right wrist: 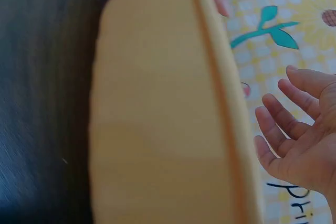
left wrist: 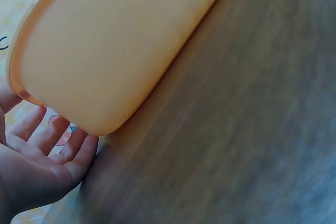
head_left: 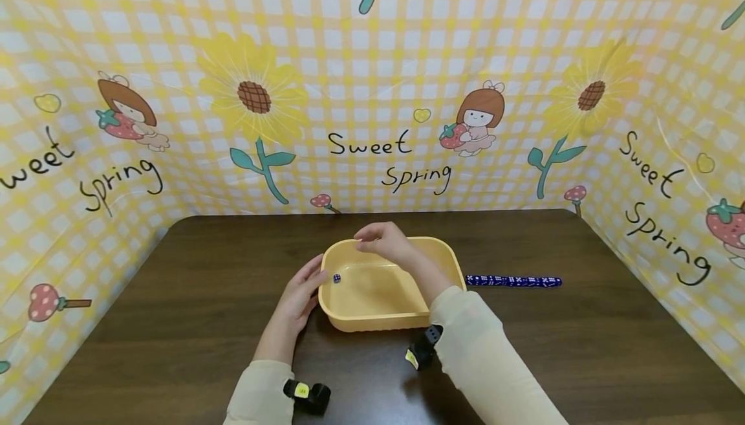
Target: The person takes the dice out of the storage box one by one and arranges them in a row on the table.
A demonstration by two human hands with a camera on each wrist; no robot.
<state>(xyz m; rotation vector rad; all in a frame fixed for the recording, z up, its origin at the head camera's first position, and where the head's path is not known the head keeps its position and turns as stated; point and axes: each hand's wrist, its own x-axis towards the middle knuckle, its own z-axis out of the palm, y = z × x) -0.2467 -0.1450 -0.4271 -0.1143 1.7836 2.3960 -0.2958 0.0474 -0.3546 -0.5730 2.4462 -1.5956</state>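
A yellow plastic basin point(head_left: 378, 321) stands on the table in the head view. One blue die point(head_left: 337, 278) with white pips lies inside it near the left wall. My left hand point(head_left: 299, 295) holds the basin's left end, thumb at the rim; in the left wrist view its fingers point(left wrist: 79, 153) rest along the outer wall. Over the far part of the basin is my right hand point(head_left: 387, 242), palm down. In the right wrist view that hand point(right wrist: 302, 129) has loosely bent, spread fingers with nothing between them.
A straight row of several blue dice point(head_left: 514, 281) lies on the dark wooden table point(head_left: 221, 295), just right of the basin. Yellow checked cloth point(head_left: 361, 95) walls the table at the back and sides. Both wrists carry a black camera point(head_left: 314, 399).
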